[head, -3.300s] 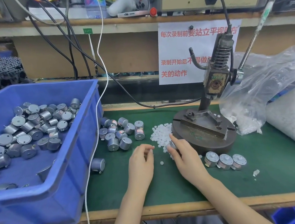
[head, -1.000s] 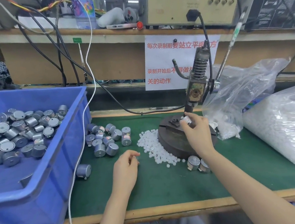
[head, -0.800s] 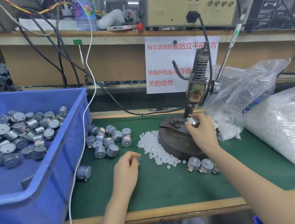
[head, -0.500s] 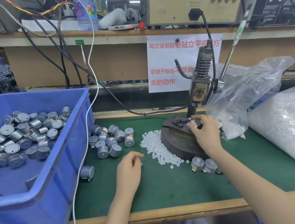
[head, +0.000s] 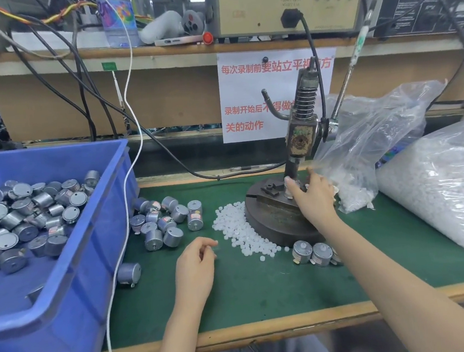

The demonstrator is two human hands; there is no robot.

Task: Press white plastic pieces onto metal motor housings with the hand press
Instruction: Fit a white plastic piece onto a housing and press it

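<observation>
The hand press [head: 302, 138] stands on a round dark base [head: 274, 222] at the middle of the green mat. My right hand [head: 312, 197] grips a metal motor housing [head: 289, 189] on the base fixture, right under the ram; my fingers hide most of it. My left hand [head: 196, 263] rests on the mat, fingers loosely curled, and pinches a small white plastic piece [head: 215, 242] at its fingertips. A heap of white plastic pieces [head: 238, 231] lies left of the base. Loose motor housings [head: 164, 221] sit further left, and three with white pieces [head: 313, 253] lie in front of the base.
A blue bin [head: 65, 274] with several motor housings fills the left. Two clear bags of white pieces [head: 436, 186] lie at the right. The press lever [head: 348, 73] slants up to the right. Cables hang from the shelf behind, and a white cable [head: 120, 255] crosses the bin's edge.
My right hand carried a motor housing from the mat up onto the press base and set it under the ram. My left hand has stayed on the mat.
</observation>
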